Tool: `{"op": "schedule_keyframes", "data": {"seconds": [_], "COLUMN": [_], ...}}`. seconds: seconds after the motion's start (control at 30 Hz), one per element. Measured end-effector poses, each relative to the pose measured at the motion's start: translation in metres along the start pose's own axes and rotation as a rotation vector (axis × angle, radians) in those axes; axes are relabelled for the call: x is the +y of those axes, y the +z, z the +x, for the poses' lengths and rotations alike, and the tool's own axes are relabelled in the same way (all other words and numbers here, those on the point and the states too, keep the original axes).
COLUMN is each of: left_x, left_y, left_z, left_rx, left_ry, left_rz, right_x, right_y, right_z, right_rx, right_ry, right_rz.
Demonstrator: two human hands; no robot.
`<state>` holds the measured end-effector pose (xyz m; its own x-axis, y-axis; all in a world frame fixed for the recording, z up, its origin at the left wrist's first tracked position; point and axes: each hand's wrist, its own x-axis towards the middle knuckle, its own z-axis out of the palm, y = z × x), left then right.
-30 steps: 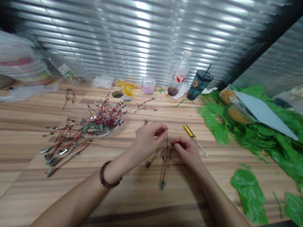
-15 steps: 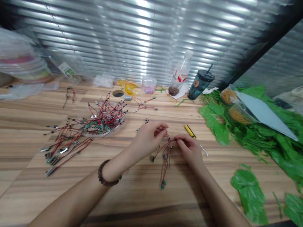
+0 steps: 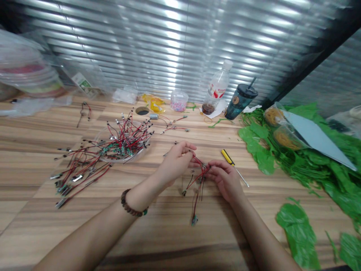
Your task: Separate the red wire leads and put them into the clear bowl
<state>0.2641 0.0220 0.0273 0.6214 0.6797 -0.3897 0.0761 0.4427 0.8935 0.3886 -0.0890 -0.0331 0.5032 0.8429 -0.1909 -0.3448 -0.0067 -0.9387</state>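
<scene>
Between my hands hangs a small tangle of red and black wires [image 3: 202, 174], with little parts and a green circuit board [image 3: 194, 219] at the lower end. My left hand [image 3: 179, 160], wearing a bead bracelet at the wrist, pinches the wires from the upper left. On the right side, my right hand [image 3: 225, 177] has its thumb and fingertips closed on the same wires. A yellow-handled screwdriver [image 3: 228, 157] lies just beyond my right hand. To the left, a clear bowl [image 3: 143, 153] overflows with more wired boards [image 3: 124, 141].
Wired pieces [image 3: 66, 188] spill over the wooden table left of the bowl. Along the back stand a plastic bottle [image 3: 217, 88], a dark tumbler [image 3: 241, 101] and a small tub [image 3: 178, 101]. Green plastic sheets [image 3: 307, 162] cover the right side, under containers of rubber bands [image 3: 286, 138].
My left hand has shifted slightly left and its fingers have opened a little around the wires. My right fingers have moved closer onto the wire bunch. The view has shifted slightly.
</scene>
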Motion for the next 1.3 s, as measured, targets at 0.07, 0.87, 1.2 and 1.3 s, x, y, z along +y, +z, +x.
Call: {"op": "schedule_keyframes", "data": {"seconds": [0.07,0.87,1.2,1.3], "left_x": [-0.003,-0.014,-0.014,-0.013], "left_y": [0.001,-0.006,-0.006,-0.005], "left_z": [0.002,0.008,0.006,0.002], "left_rx": [0.024,-0.009,-0.112,-0.170], "left_ry": [-0.024,0.058,0.148,0.186], "left_rz": [-0.014,0.127,0.261,0.347], "right_x": [-0.001,-0.010,-0.008,-0.007], "right_y": [0.001,-0.007,-0.009,-0.010], "right_z": [-0.001,-0.004,-0.004,-0.004], "right_rx": [-0.020,0.015,-0.001,0.025], "right_ry": [0.020,-0.343,-0.335,-0.329], "right_rz": [0.010,-0.306,-0.263,-0.250]}}
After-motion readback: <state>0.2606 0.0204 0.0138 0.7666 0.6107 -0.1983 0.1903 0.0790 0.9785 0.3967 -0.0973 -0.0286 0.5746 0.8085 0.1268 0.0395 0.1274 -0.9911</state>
